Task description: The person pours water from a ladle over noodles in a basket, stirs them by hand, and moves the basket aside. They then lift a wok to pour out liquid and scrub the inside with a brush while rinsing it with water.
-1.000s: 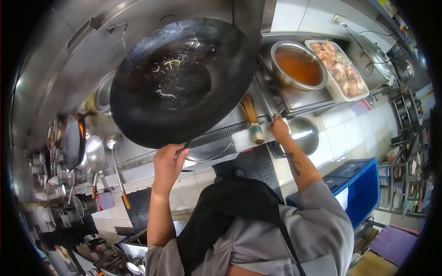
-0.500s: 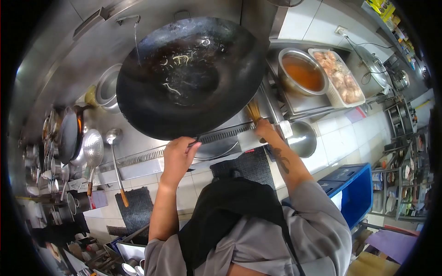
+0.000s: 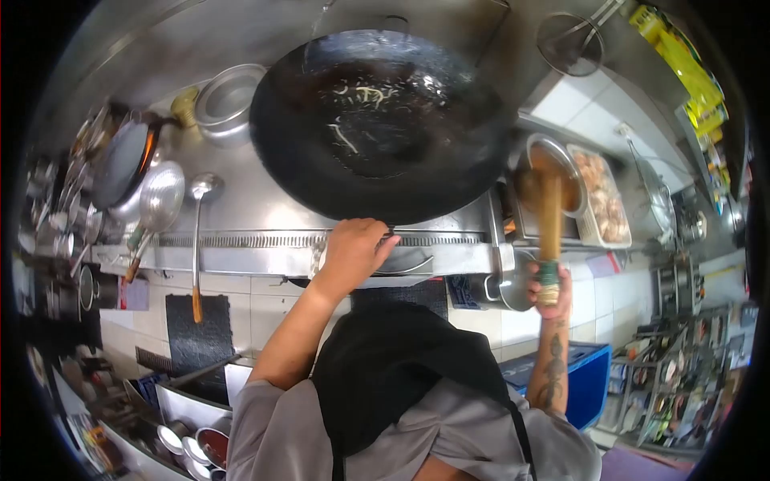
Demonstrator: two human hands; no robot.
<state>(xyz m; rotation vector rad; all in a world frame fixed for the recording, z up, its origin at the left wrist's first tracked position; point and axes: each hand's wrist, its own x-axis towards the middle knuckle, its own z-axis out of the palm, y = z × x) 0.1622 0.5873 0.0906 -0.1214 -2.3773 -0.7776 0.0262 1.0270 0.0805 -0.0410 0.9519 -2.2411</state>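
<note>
Head view: the right grip (image 3: 553,298), closed round the brush (image 3: 549,220), has freed it from the surface's front edge (image 3: 265,261); the left grip (image 3: 353,255) clasps the wok (image 3: 385,188).

No legible text, label, brand, number or sign anywhere in view.
</note>
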